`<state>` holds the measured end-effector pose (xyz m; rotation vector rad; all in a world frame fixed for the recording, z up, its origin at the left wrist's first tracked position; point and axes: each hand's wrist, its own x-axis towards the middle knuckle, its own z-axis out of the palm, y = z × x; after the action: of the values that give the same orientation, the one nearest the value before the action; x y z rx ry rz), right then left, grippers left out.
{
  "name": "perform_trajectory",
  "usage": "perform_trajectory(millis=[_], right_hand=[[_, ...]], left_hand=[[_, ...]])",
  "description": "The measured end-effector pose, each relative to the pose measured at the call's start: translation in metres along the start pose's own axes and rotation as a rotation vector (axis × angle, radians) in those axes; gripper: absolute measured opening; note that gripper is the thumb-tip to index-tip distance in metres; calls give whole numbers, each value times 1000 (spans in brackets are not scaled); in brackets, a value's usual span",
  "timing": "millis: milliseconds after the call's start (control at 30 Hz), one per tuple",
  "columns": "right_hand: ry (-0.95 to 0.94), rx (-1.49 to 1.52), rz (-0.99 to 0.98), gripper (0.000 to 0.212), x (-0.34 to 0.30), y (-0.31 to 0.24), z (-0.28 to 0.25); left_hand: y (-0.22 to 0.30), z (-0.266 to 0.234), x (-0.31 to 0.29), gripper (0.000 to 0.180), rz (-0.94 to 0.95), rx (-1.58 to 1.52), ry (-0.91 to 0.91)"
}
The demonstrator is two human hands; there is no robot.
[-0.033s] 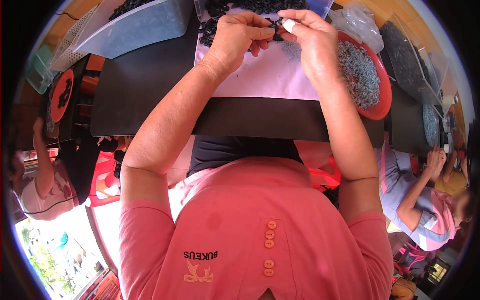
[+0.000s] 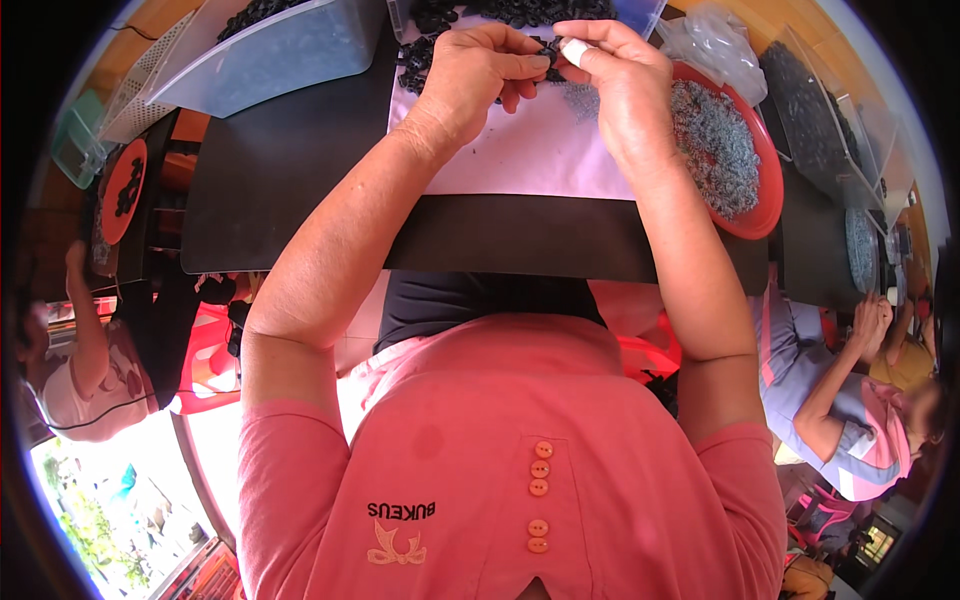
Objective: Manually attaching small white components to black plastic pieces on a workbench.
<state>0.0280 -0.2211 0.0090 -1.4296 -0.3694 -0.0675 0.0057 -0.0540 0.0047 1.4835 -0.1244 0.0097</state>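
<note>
My left hand point(image 2: 465, 80) pinches a small black part point(image 2: 548, 52) between thumb and fingertips, at the far side of a pale sheet point(image 2: 540, 165). Its kind is too small to tell. Close against it, my right hand point(image 2: 635, 95) has thumb and forefinger pressed together, and a white wrap point(image 2: 575, 50) covers a digit. What these right fingers hold, if anything, is hidden. Behind the hands lies a pile of black parts point(image 2: 415, 70). Several tiny silvery-grey pieces point(image 2: 582, 100) are scattered on the sheet beside my right hand.
A red tray point(image 2: 768, 205) of small silvery pieces stands right of my right forearm. At the left is a large translucent bin point(image 2: 270, 75); a clear bag point(image 2: 712, 45) and another bin point(image 2: 815, 115) are at the right. Other people sit at both sides.
My right hand has shifted very slightly to the left. The left hand keeps its place and pinch.
</note>
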Motion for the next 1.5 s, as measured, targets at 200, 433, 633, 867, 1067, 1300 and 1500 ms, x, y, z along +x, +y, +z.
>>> perform_trajectory(millis=[200, 433, 633, 867, 1067, 1300, 1500], right_hand=[[6, -13, -17, 20, -1, 6, 1], [-181, -317, -35, 22, 3, -4, -8], [-156, -324, -38, 21, 6, 6, -16], [-67, -89, 32, 18, -4, -2, -4], [-24, -183, -70, 18, -8, -6, 1], [-45, -34, 84, 18, -6, -7, -7], [-63, -59, 69, 18, -6, -10, -5]], left_hand=[[-2, 0, 0, 11, 0, -39, 1], [-3, 0, 0, 11, -26, -14, 6], [-5, 2, 0, 12, -25, -32, 1], [-3, 3, -3, 13, -2, -82, 21], [-3, 3, -1, 15, 5, -91, 26], [0, 4, -2, 16, -24, -92, 37], [-3, 0, 2, 15, 17, -164, 21]])
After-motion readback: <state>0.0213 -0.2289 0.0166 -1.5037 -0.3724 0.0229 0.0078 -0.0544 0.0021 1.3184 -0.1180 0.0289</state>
